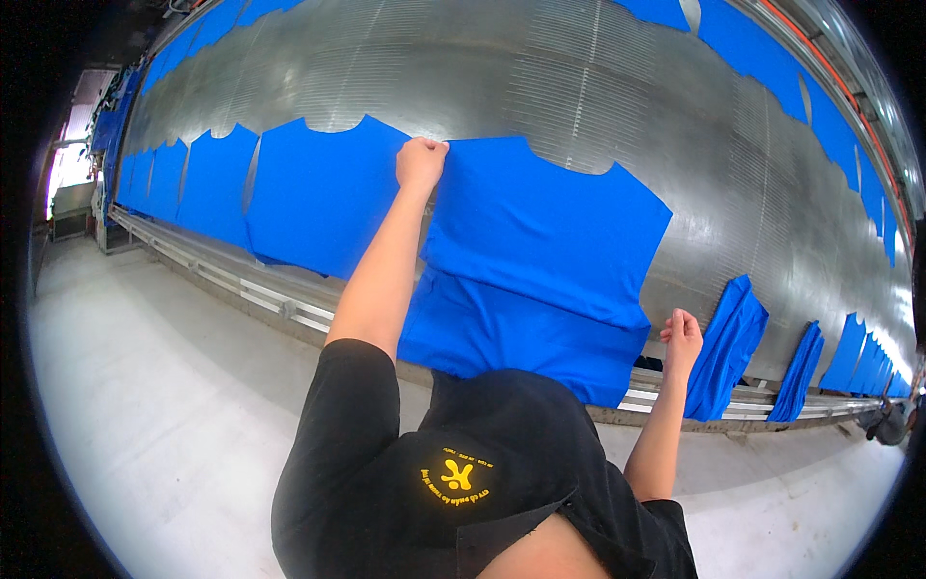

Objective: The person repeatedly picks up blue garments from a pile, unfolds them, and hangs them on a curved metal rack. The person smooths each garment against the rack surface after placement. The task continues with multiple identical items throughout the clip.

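Panel, blue and cut like a shirt body, lies across the near side of a long metal bench, right in front of the person. Its neck and shoulder edge points away toward the bench's middle, while its lower part hangs over the near rail and is partly hidden by the person's torso. Wide folds cross it below the middle, so only the upper half lies fairly flat — likely because the cloth is anchored at the top and slack below.

The left hand reaches far out with its fingers closed, apparently pinching the panel's upper left corner. That grip probably serves to set the corner close beside its neighbour, a flat blue piece whose shoulder comes up to the same hand. The right hand is half curled just off the panel's lower right side; nothing shows in it, and whether its fingertips meet is hard to tell.

Farther right, a bundle and a narrower roll lie gathered lengthwise over the near edge — spaced apart, perhaps so each has its own place. Another row of blue pieces lines the far side.
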Motion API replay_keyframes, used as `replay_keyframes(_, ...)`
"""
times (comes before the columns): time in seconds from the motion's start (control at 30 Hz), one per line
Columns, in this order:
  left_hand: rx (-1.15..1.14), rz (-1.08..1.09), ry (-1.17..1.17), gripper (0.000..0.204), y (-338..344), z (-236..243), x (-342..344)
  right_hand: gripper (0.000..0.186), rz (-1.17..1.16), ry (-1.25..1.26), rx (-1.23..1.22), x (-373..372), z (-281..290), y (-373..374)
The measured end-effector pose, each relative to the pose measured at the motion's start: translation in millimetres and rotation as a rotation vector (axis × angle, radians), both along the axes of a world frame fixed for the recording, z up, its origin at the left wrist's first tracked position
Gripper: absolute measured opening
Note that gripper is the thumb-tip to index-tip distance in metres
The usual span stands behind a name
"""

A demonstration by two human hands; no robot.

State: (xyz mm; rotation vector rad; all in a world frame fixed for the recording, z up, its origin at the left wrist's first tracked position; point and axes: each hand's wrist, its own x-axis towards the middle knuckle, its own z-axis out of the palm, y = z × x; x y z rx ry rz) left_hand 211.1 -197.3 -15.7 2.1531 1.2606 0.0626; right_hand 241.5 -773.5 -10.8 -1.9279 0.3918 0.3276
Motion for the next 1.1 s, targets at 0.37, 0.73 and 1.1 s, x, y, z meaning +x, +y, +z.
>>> replay_keyframes(0.37,0.092,-0.048,-0.119,0.034,14,-6,2,0.023,-0.019,0.030,0.041,-5,0,3)
replay_keyframes(0.73,0.099,-0.194,0.009,0.025,8,1,6,0.022,0.012,0.053,0.039,-3,-11,13)
replay_keyframes(1.1,0.036,-0.212,-0.290,0.026,16,-3,-2,0.021,-0.008,0.042,0.037,-8,-6,8)
